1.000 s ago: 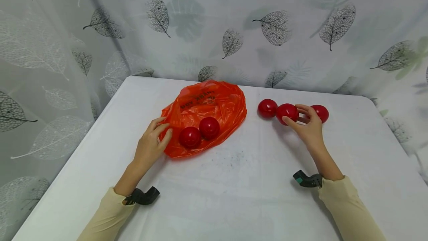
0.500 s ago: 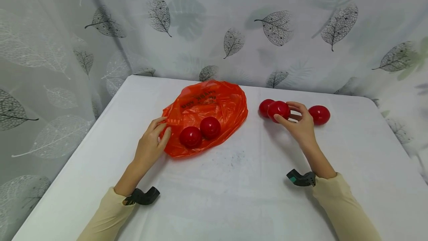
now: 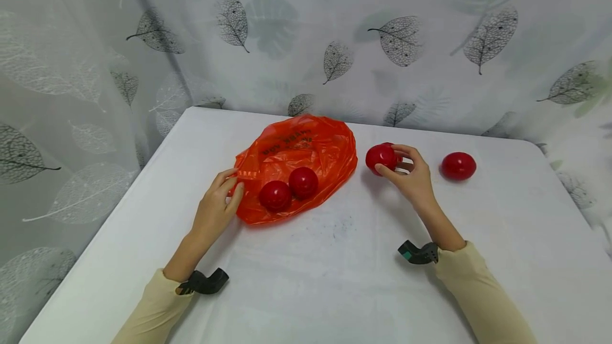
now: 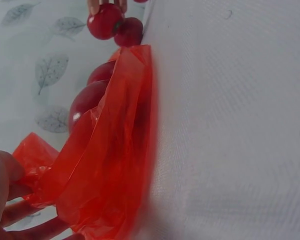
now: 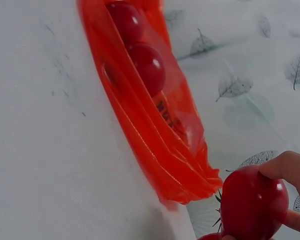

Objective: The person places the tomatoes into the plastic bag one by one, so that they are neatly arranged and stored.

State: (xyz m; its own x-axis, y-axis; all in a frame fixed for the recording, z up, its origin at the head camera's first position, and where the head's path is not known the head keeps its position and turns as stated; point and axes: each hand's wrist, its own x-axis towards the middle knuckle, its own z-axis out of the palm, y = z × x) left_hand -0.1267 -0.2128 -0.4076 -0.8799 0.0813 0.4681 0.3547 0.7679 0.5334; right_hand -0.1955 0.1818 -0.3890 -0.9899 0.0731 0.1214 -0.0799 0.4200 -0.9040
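Note:
My left hand (image 3: 213, 207) pinches the left edge of an orange-red plastic bag (image 3: 330, 147); in the left wrist view the bag's film bunches between thumb and fingers (image 4: 32, 227). Inside the bag's open mouth lie two glossy red tomatoes, one left (image 3: 274, 196) and one right (image 3: 303, 182). To the right of the bag, my right hand (image 3: 412, 178) grips another tomato (image 3: 380, 159) between thumb and fingers. In the head view this tomato mostly hides one behind it; the left wrist view shows that other tomato (image 4: 129, 33) beside it.
A single tomato (image 3: 458, 166) sits on the white-covered table (image 3: 311, 280), right of my right hand. A curtain with leaf prints (image 3: 287, 31) hangs behind the table and along its left side.
My right hand has carried its tomato leftward, from beside the rightmost tomato to in front of the one nearest the bag. The left hand stays at the bag's edge.

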